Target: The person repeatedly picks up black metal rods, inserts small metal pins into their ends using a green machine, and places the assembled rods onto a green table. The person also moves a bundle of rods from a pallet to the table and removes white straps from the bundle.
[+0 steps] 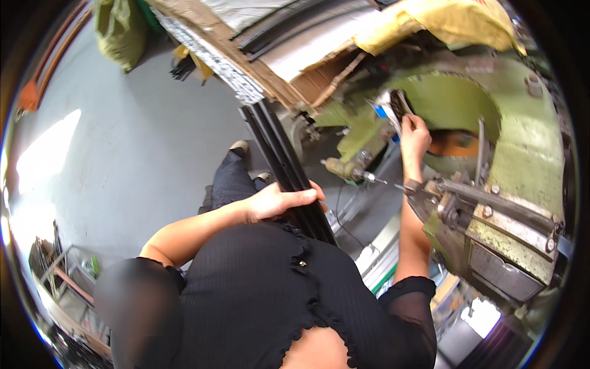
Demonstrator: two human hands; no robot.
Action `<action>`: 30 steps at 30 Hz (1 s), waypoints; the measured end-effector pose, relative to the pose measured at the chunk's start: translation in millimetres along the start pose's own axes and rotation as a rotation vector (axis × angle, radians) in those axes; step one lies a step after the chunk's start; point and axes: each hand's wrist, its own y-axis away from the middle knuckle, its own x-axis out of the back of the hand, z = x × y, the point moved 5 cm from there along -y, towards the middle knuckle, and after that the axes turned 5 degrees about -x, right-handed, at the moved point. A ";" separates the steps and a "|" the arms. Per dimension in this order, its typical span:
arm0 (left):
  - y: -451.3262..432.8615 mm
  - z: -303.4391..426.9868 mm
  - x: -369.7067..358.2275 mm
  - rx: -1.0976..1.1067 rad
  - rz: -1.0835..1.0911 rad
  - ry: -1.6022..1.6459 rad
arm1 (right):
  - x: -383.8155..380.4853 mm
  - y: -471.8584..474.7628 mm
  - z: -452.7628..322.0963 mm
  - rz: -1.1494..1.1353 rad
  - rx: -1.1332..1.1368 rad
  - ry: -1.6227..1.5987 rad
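Note:
My left hand [290, 200] is closed round a bundle of several long black bars [288, 166], thumb across the top. The bars slant in front of my torso, their far ends close to the table corner. My right hand [415, 133] reaches forward beside a worn green machine [521, 124]. Its fingers pinch the near end of a small dark and white object [398, 104]; what this is, I cannot tell. Blue patches show beside it. A metal lever mechanism [447, 198] lies near my right forearm, and a pointed metal spindle [368, 176] stands left of it.
Ahead, a table with a cardboard top [221, 37] carries more dark strips [286, 27]. Yellow sheeting [428, 23] lies at the upper right. A green woven sack [120, 37] stands on the grey floor, and a metal rack [69, 286] is at the lower left.

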 end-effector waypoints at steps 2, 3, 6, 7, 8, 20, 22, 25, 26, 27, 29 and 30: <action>-6.8 4.1 1.5 0.012 0.029 -0.026 | 16.5 39.3 -8.5 -0.038 -0.135 -0.314; -10.6 5.6 -0.4 0.034 0.013 0.000 | 29.5 65.8 -13.4 -0.055 -0.223 -0.492; -15.6 6.8 5.5 0.053 0.031 0.012 | 49.7 137.9 -57.8 -0.108 -0.325 -0.826; -18.0 5.5 5.4 0.067 0.021 0.018 | 53.5 150.0 -69.1 -0.084 -0.329 -0.883; -20.1 5.8 5.4 0.076 0.012 0.022 | 52.1 152.8 -71.8 -0.047 -0.309 -0.899; -28.4 1.9 0.8 0.138 0.024 0.017 | 32.7 152.3 -43.1 -0.176 -0.349 -0.631; -25.8 2.3 -0.9 0.150 0.044 -0.002 | 8.2 139.8 -14.3 -0.270 -0.372 -0.329; -30.3 -0.4 -4.6 0.184 0.021 -0.071 | -51.9 132.1 38.6 -0.245 0.019 0.249; -31.3 -1.8 -4.7 0.192 0.008 -0.099 | -68.8 134.0 53.0 -0.210 -0.012 0.181; -32.9 -2.6 -4.9 0.196 -0.006 -0.130 | -82.3 135.8 65.9 -0.171 -0.041 0.112; -32.5 -4.0 -4.1 0.194 0.005 -0.133 | -92.4 134.0 76.3 -0.221 -0.037 0.189; -32.4 -4.6 -4.8 0.200 0.013 -0.130 | -86.2 131.5 67.6 -0.206 -0.015 0.202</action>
